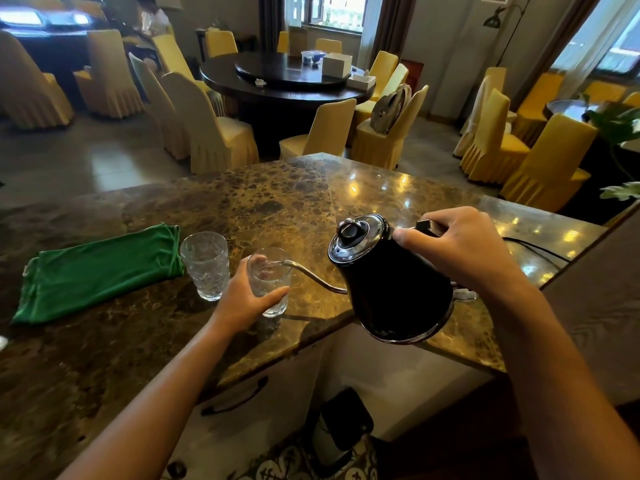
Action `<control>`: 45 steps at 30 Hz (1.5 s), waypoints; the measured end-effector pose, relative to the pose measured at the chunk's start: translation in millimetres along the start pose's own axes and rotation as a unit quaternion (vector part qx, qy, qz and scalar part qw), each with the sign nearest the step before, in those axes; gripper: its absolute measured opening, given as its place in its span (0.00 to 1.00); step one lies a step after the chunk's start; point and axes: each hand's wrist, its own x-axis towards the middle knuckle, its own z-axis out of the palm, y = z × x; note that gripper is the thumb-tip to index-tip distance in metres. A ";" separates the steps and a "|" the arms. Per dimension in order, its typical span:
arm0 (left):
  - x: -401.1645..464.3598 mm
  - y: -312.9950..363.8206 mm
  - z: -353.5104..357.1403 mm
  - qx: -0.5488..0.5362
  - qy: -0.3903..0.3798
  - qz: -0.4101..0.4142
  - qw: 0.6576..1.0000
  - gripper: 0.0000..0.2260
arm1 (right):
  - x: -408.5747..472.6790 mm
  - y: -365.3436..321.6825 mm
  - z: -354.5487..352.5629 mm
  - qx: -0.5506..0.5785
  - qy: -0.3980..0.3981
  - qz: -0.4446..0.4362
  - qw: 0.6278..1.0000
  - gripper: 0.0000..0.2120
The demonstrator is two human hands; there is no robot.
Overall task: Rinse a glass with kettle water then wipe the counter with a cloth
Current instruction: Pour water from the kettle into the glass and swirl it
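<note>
My left hand grips a clear glass standing on the brown marble counter. My right hand holds the handle of a black gooseneck kettle, which is tilted to the left and lifted off the counter. The tip of its thin spout sits over the rim of the glass. A second, patterned glass stands upright just left of the held one. A folded green cloth lies flat on the counter at the left.
A black cord runs across the counter behind my right hand. The counter's inner edge drops to a white cabinet with a dark handle. Beyond the counter stand yellow-covered chairs and a round dark table.
</note>
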 end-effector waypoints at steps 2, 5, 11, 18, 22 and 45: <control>0.1 -0.3 0.3 -0.002 -0.002 0.002 1.000 0.45 | 1.0 -1.5 -1.9 0.000 -0.009 0.001 1.000 0.26; 0.7 -0.5 2.0 -0.004 -0.001 0.006 1.000 0.43 | 2.1 -4.9 -3.5 0.006 -0.013 0.000 1.000 0.24; 0.0 -0.1 3.2 0.004 0.003 0.010 1.000 0.41 | 4.2 -5.6 -2.0 -0.009 -0.006 -0.016 1.000 0.24; -0.2 1.0 1.4 -0.004 0.001 0.009 1.000 0.42 | 1.4 -3.2 -1.1 0.012 -0.005 0.002 1.000 0.23; -0.3 0.0 2.1 0.002 -0.001 0.000 1.000 0.38 | -12.2 10.3 8.2 0.061 0.025 0.048 0.997 0.24; -7.9 10.7 3.8 -0.020 0.005 -0.018 1.000 0.41 | -61.9 47.5 47.9 0.384 0.082 0.269 0.880 0.22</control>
